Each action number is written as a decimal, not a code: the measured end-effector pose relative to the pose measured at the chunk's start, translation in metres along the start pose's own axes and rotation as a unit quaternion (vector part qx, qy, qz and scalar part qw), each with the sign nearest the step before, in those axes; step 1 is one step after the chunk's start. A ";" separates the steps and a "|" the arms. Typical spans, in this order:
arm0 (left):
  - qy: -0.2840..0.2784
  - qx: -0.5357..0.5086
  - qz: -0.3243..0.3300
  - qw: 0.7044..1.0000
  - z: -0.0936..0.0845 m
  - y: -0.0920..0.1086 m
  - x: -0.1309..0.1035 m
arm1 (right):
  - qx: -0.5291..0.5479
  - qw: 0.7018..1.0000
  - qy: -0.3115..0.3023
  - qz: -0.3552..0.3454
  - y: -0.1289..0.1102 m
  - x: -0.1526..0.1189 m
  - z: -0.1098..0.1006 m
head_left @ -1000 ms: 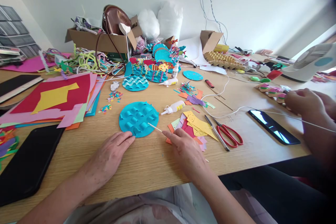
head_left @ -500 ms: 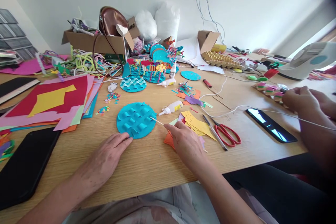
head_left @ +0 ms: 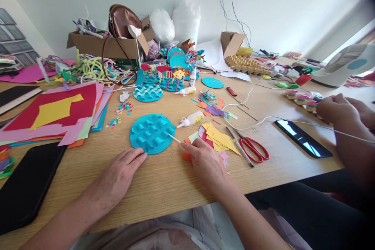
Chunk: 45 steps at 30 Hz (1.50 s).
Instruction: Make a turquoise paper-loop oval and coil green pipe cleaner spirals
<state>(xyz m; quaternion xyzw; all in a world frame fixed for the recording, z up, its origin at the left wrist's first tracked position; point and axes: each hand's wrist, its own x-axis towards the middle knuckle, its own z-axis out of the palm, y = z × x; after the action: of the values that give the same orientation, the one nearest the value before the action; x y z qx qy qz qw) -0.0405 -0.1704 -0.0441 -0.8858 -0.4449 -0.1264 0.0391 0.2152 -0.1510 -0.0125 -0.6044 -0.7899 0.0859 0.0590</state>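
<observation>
The white plastic bottle's (head_left: pixel 191 120) yellow label (head_left: pixel 199 116) is illegible. Right hand (head_left: pixel 206 160) pinches thin pale stick (head_left: pixel 175 138), tip shifted slightly nearer the wearer. Left hand (head_left: pixel 121 170), unclenched, touches round blue paper disc (head_left: pixel 152 134).

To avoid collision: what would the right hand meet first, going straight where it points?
Probably the blue disc; the stick in the right hand overlaps the disc's edge, but depth is unclear.

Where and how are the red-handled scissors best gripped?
Probably take the scissors by their red handles, from the near right: they lie flat, handles nearer, blades pointing away, and a pen lies along their left side. The right hand holds a thin stick, so would need freeing first.
</observation>
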 end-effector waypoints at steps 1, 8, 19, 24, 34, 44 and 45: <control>-0.002 0.003 0.001 1.000 0.000 0.000 0.000 | 0.002 1.000 0.003 -0.003 0.000 -0.001 0.000; 0.009 0.016 0.010 1.000 0.001 0.001 0.001 | 0.030 0.999 0.006 -0.028 0.001 -0.006 0.005; 0.009 0.021 0.007 1.000 0.001 0.000 0.001 | 0.058 0.998 0.022 -0.033 0.001 -0.006 0.006; 0.011 0.000 0.008 1.000 0.001 0.000 0.001 | 0.105 0.994 0.043 0.007 0.005 -0.009 0.007; 0.009 -0.005 0.006 1.000 0.000 0.002 0.001 | 0.079 0.993 0.082 0.011 0.012 -0.011 0.005; 0.005 0.006 -0.003 1.000 -0.003 0.005 0.003 | 0.056 0.998 0.038 -0.002 -0.002 -0.012 -0.005; 0.006 0.005 -0.002 1.000 -0.002 0.005 0.002 | 0.058 0.998 0.030 -0.005 -0.003 -0.012 -0.005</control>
<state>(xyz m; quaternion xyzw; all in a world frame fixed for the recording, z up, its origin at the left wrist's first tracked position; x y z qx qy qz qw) -0.0355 -0.1719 -0.0411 -0.8839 -0.4469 -0.1298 0.0466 0.2167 -0.1635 -0.0069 -0.5985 -0.7841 0.1133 0.1187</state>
